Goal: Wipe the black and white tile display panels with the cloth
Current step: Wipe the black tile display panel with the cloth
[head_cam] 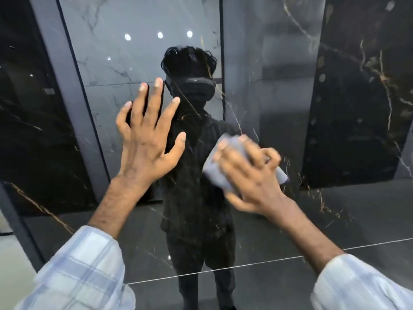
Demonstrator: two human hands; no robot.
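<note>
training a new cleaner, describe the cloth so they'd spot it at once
Start at the glossy black marble panel straight ahead. The right hand holds a crumpled cloth against it. It is pale grey-blue, the only fabric on that shiny dark surface.

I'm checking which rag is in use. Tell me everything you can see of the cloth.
The cloth is pale grey-blue, soft-looking and bunched into a wad, and it is blurred. The right hand grips it from behind, fingers curled over it, and presses it against the glossy black panel. Parts of it stick out to the left of the fingers and at the hand's right side. No print or label shows.
</note>
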